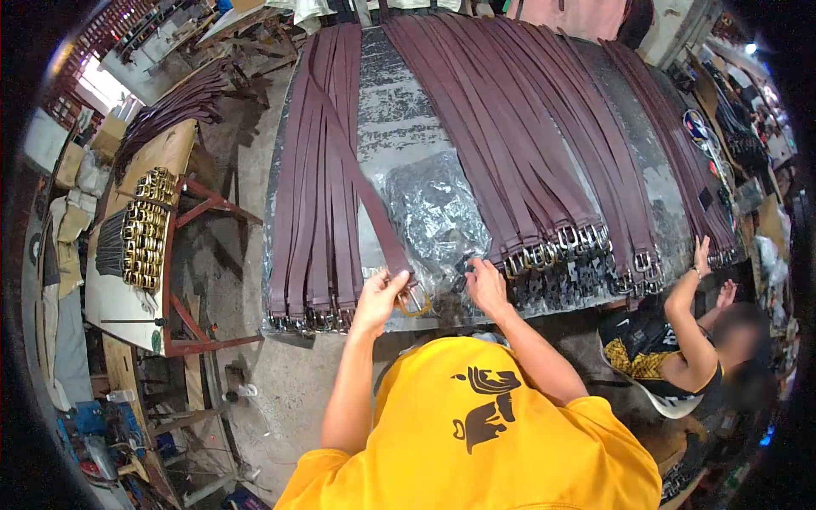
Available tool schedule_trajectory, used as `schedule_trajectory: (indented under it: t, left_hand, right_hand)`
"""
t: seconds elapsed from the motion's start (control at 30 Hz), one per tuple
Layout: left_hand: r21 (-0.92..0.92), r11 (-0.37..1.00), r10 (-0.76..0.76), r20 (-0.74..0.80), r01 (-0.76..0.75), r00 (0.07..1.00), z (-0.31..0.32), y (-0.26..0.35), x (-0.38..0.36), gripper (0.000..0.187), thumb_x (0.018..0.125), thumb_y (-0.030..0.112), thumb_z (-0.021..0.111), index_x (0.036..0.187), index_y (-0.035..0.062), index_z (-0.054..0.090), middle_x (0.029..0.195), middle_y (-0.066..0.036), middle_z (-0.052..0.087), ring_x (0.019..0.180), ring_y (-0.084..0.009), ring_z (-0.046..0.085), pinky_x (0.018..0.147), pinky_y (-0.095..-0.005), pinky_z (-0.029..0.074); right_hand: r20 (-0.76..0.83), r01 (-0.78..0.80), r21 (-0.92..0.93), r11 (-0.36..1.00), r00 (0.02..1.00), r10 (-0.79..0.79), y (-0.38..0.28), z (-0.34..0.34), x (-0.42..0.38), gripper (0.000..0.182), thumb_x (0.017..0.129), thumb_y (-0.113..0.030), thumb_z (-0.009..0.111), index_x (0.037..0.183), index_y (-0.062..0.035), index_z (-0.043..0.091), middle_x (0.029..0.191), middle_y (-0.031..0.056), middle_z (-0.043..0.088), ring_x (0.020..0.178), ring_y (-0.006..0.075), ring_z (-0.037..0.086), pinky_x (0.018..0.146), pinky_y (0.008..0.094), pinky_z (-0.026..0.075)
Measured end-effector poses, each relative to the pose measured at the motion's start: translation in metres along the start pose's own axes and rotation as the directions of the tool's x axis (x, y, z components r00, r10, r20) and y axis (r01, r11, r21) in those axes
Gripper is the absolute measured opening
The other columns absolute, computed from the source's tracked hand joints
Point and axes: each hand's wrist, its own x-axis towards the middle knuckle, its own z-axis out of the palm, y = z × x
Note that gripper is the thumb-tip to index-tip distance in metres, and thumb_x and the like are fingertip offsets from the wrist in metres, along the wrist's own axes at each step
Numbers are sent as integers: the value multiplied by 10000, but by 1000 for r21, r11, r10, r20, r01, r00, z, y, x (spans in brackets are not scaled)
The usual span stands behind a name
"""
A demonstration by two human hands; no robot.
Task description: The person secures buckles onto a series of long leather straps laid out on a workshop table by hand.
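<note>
Gold-coloured metal buckles (146, 238) are lying in stacked rows on the smaller red-legged desk (127, 314), and dark-brown leather belts (313, 195) are stretching side by side across the big grey desk (399, 110). The left hand (381, 299) is pinching one long brown strap (371, 204) by its metal-buckled end near the front edge, while, beyond a crumpled clear plastic bag (433, 200), the right hand (488, 289) is curling separately, its grip impossible to tell. Further brown belts with silver buckles (501, 136) are lying rightward, near a seated person (693, 348) raising both arms.
</note>
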Motion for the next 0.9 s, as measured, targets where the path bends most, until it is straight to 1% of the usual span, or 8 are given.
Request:
schedule_trajectory:
  t: [0.13, 0.27, 0.4, 0.5, 0.6, 0.7, 0.8, 0.9]
  left_hand:
    - [79, 994, -81, 92, 74, 992, 1, -5, 0, 157, 895, 224, 593, 946, 77, 603, 782, 3, 621, 641, -61, 552, 569, -210, 439]
    - [76, 997, -24, 101, 17, 995, 1, -8, 1, 173, 889, 219, 601, 966, 65, 599, 796, -7, 632, 665, -70, 572, 580, -225, 456]
    - [42, 999, -15, 70, 13, 997, -2, -6, -3, 169, 890, 228, 598, 932, 64, 590, 789, -14, 638, 651, -70, 566, 569, -220, 437]
    - [22, 1000, -9, 55, 7, 998, -1, -3, -2, 193, 890, 265, 599, 869, 73, 581, 741, -19, 643, 592, -64, 541, 545, -212, 393]
    - [25, 1000, -9, 55, 7, 998, 2, -2, -3, 189, 890, 262, 598, 880, 73, 582, 742, -15, 641, 595, -63, 542, 544, -212, 390]
    - [19, 1000, -11, 70, 10, 997, 1, -3, -2, 182, 890, 254, 597, 903, 73, 584, 755, -13, 644, 605, -62, 546, 548, -209, 385]
    - [-27, 999, 27, 91, -25, 995, 1, 4, -2, 171, 884, 219, 604, 956, 66, 576, 790, -19, 650, 626, -66, 560, 559, -206, 390]
    - [-140, 990, 52, 111, -36, 992, -3, 9, -3, 213, 860, 149, 630, 1031, 51, 548, 828, -35, 654, 664, -84, 588, 603, -221, 429]
  right_hand:
    - [19, -54, -85, 995, 998, 56, -19, -6, 11, 292, 795, -273, 632, 960, -33, 609, 882, 169, 627, 840, 358, 606, 725, 456, 471]
    - [-21, -73, -101, 992, 997, 72, -12, 17, 28, 223, 765, -231, 630, 878, -40, 626, 872, 183, 639, 810, 374, 614, 727, 458, 478]
    - [80, -190, -18, 982, 978, 191, -28, 9, 37, 174, 750, -170, 604, 882, -64, 641, 899, 180, 614, 848, 372, 600, 735, 456, 476]
    - [-37, 130, -111, 985, 990, -135, -24, 7, 36, 177, 806, -150, 538, 920, -97, 662, 924, 181, 559, 863, 365, 589, 733, 461, 474]
    - [41, 245, -245, 938, 969, -243, -21, 3, 40, 254, 763, -87, 526, 965, -121, 677, 915, 159, 551, 859, 336, 572, 726, 440, 475]
    - [97, 349, -367, 862, 936, -338, -8, 8, 45, 217, 811, -145, 494, 920, -138, 682, 914, 155, 518, 875, 315, 568, 733, 433, 474]
    - [135, 442, -374, 815, 896, -423, 2, 9, 51, 195, 771, -145, 541, 911, -128, 677, 920, 140, 520, 889, 298, 554, 740, 413, 462]
    - [188, 465, -183, 866, 881, -433, -28, -25, 47, 155, 738, -139, 601, 874, -99, 665, 947, 124, 527, 901, 280, 539, 743, 405, 443]
